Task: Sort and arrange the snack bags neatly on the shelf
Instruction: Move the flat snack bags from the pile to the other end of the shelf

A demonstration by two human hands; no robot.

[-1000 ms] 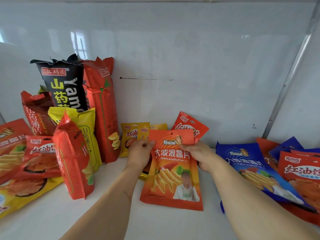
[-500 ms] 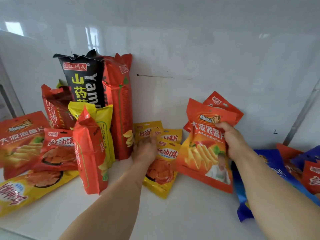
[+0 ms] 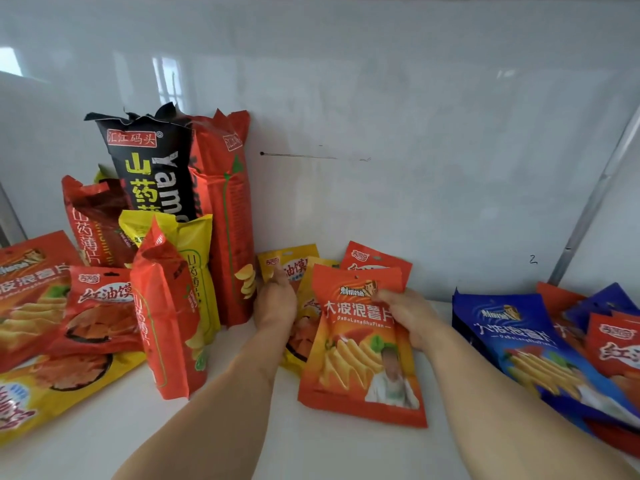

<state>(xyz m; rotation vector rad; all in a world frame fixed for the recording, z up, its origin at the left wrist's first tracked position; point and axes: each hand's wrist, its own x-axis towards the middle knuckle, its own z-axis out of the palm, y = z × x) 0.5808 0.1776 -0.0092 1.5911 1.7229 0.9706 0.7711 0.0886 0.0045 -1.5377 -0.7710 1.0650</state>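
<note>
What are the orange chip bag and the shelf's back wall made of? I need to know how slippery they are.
The orange chip bag looks like glossy printed plastic film: it creases softly and shows sheen where the right hand grips it. The back wall looks like a smooth, glossy white panel, since it mirrors a window; whether it is painted metal or laminate cannot be told.

You have two hands in view, the left hand [image 3: 275,303] and the right hand [image 3: 407,315]. Count two tall upright bags at the back: one black bag [image 3: 152,168] and one tall red bag [image 3: 227,216]. Count one blue bag [image 3: 512,336] lying fully visible at right; others beneath it cannot be counted.
</note>
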